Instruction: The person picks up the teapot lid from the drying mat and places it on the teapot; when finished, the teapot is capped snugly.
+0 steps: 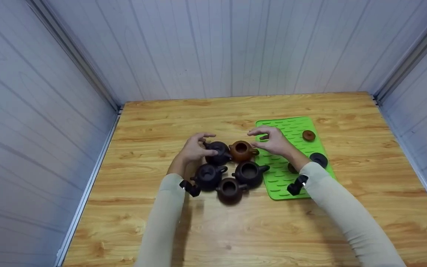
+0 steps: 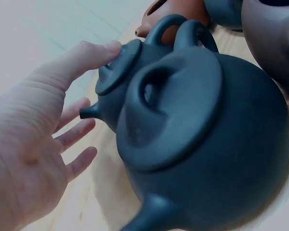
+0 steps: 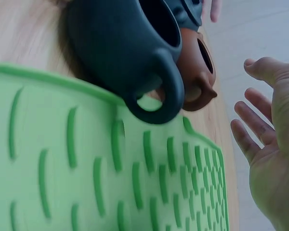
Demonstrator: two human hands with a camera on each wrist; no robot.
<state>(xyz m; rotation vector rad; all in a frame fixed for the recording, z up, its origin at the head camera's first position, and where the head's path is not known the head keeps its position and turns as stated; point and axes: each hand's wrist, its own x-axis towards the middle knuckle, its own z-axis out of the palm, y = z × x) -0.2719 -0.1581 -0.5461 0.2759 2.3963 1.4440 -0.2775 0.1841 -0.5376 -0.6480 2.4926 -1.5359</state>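
Observation:
My left hand is at the back-left dark lidded teapot. Its thumb rests on that pot's lid, while the other fingers extend loosely past the spout. A second dark lidded teapot stands just in front. To the right is a reddish-brown lidless teapot, with my right hand beside its handle. That hand's thumb and fingers are spread apart, holding nothing. A dark lidless teapot and a brown lidless one complete the cluster at the front.
A green ridged mat lies right of the pots, under my right forearm. On it are a reddish-brown lid, a dark lid and a brown lid partly hidden by the arm. Panelled walls enclose the wooden table.

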